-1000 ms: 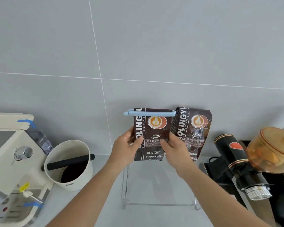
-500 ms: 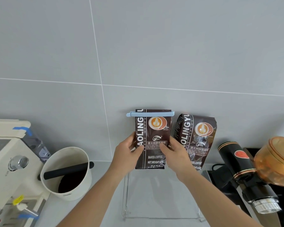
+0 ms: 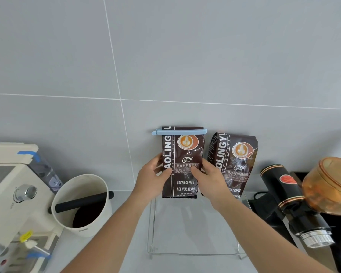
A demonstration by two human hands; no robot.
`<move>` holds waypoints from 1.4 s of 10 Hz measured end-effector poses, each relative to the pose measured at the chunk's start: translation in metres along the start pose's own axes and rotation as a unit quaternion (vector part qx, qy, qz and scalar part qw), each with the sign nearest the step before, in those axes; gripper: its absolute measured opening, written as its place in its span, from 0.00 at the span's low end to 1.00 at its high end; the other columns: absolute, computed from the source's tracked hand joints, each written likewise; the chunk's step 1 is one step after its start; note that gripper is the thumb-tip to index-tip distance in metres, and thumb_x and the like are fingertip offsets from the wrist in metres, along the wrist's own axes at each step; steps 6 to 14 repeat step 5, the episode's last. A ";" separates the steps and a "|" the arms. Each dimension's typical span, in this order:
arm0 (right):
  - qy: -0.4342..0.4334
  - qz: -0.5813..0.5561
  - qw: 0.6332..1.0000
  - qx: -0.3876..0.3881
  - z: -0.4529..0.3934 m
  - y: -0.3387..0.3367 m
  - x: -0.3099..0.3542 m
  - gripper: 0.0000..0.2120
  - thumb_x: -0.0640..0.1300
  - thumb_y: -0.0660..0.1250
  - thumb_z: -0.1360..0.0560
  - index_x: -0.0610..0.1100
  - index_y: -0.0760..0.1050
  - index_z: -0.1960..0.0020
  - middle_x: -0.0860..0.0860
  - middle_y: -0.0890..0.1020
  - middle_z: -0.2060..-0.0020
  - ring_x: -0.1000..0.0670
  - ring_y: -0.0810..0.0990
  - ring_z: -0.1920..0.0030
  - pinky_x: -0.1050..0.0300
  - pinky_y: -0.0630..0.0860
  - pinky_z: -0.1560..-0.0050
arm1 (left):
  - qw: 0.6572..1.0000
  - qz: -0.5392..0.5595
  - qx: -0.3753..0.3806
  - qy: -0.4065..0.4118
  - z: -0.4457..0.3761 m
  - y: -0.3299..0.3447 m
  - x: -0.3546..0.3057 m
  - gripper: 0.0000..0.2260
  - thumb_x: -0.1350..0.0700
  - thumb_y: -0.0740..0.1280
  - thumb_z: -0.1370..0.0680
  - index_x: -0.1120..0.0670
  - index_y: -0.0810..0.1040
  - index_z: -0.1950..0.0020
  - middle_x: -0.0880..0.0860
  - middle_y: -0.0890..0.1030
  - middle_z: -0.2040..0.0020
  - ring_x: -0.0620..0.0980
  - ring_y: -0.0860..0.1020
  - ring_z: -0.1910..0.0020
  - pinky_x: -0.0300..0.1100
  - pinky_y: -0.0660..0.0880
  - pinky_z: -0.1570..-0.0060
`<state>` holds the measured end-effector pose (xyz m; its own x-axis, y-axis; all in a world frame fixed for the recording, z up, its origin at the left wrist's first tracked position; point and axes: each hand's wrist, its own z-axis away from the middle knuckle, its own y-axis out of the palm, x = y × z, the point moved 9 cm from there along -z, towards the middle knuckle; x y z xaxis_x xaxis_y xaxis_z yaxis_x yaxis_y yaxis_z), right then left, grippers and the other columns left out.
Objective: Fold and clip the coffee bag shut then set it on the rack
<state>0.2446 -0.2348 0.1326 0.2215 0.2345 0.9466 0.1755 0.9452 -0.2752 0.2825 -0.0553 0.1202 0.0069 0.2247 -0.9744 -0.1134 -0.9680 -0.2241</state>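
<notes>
Final step in hand: clipped coffee bag [image 3: 182, 164] held upright against the grey tiled wall [image 3: 185, 56], above the back edge of the clear acrylic rack [image 3: 193, 253], bottom seam seemingly at or just over the rack's top, contact impossible to tell. Pale blue sealing clip [image 3: 179, 132] clamped straight across the folded top, so folding and clipping judged done, placing still open. Left hand [image 3: 152, 178] closed on the bag's left edge, thumb across the front; right hand [image 3: 209, 178] closed on the right edge, thumb on the label. Second coffee bag [image 3: 232, 164], unclipped, leaning just beside on the right, partly behind the right hand. On the worktop [image 3: 126, 243], cream knock box [image 3: 83, 205] with black bar to the left, espresso machine [image 3: 10, 194] at far left, black grinder [image 3: 293, 203] with amber hopper at right. Next move, by the look of it: lowering the bag squarely onto the rack, base flat, clear of its neighbour, then loosening both grips without tipping it forward.
</notes>
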 end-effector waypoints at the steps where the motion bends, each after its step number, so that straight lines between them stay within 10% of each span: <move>1: -0.002 -0.002 1.000 0.004 0.006 -0.003 0.005 0.15 0.44 0.63 0.22 0.60 0.80 0.43 0.58 0.86 0.60 0.60 0.82 0.70 0.69 0.72 0.75 | 1.000 -0.011 -0.003 -0.009 0.002 -0.002 -0.004 0.16 0.57 0.69 0.25 0.42 0.77 0.40 0.45 0.83 0.42 0.46 0.82 0.45 0.51 0.80 0.44; 2: -0.013 -0.011 1.000 0.002 0.013 -0.007 0.011 0.15 0.43 0.63 0.23 0.64 0.81 0.51 0.54 0.88 0.55 0.45 0.84 0.51 0.51 0.82 0.53 | 1.000 -0.002 0.000 -0.012 0.005 -0.002 -0.011 0.15 0.58 0.69 0.25 0.36 0.76 0.47 0.46 0.83 0.42 0.45 0.82 0.46 0.51 0.80 0.44; 3: -0.021 -0.057 0.998 0.015 0.021 -0.013 0.015 0.16 0.42 0.63 0.22 0.62 0.82 0.51 0.60 0.87 0.52 0.52 0.85 0.47 0.49 0.79 0.39 | 0.999 0.020 0.006 -0.029 0.012 -0.004 -0.016 0.16 0.58 0.69 0.24 0.38 0.76 0.45 0.48 0.82 0.39 0.45 0.81 0.45 0.43 0.78 0.45; 4: -0.002 -0.110 0.994 0.019 0.032 -0.025 0.020 0.12 0.43 0.64 0.22 0.53 0.83 0.44 0.48 0.87 0.47 0.44 0.81 0.39 0.41 0.72 0.31 | 0.996 0.031 0.011 -0.084 0.027 -0.018 -0.012 0.19 0.56 0.69 0.23 0.51 0.73 0.32 0.49 0.76 0.37 0.48 0.77 0.41 0.41 0.71 0.45; 5: 0.027 -0.255 0.966 0.036 0.042 -0.041 0.025 0.14 0.43 0.65 0.21 0.42 0.78 0.36 0.46 0.85 0.47 0.45 0.83 0.43 0.48 0.76 0.36 | 0.983 0.142 -0.004 -0.120 0.043 -0.042 -0.011 0.09 0.56 0.67 0.22 0.52 0.78 0.41 0.56 0.80 0.38 0.53 0.79 0.40 0.45 0.74 0.43; 14: 0.027 -0.255 0.966 0.036 0.042 -0.041 0.025 0.14 0.43 0.65 0.21 0.42 0.78 0.36 0.46 0.85 0.47 0.45 0.83 0.43 0.48 0.76 0.36 | 0.983 0.142 -0.004 -0.120 0.043 -0.042 -0.011 0.09 0.56 0.67 0.22 0.52 0.78 0.41 0.56 0.80 0.38 0.53 0.79 0.40 0.45 0.74 0.43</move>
